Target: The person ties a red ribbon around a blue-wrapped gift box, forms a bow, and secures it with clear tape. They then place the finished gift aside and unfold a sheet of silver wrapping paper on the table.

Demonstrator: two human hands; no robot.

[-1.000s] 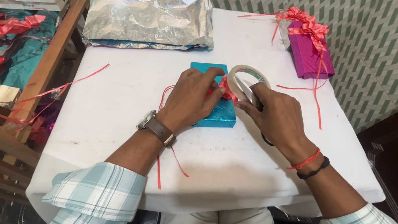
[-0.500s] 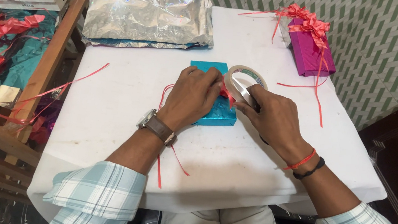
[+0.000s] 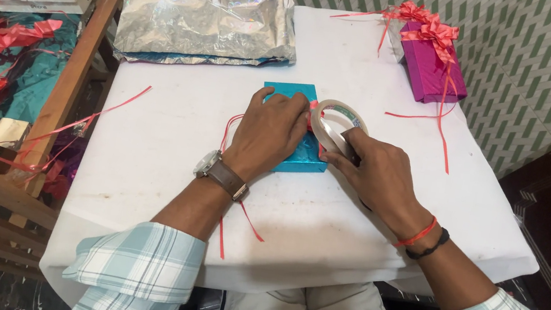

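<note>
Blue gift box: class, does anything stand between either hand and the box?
Nothing visible does. The left hand lies flat on top of the blue gift box, pressing on it beside the red ribbon. The right hand holds a tape roll right at the box's right edge.

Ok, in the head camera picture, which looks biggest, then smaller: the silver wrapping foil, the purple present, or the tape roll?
1. Silver wrapping foil, clearly biggest.
2. Purple present.
3. Tape roll, in the right hand; smallest, though it sits nearer the camera.

teal box (image 3: pixel 295 156), red ribbon (image 3: pixel 236 215), magenta box (image 3: pixel 432 68), silver foil (image 3: pixel 205 17).
</note>
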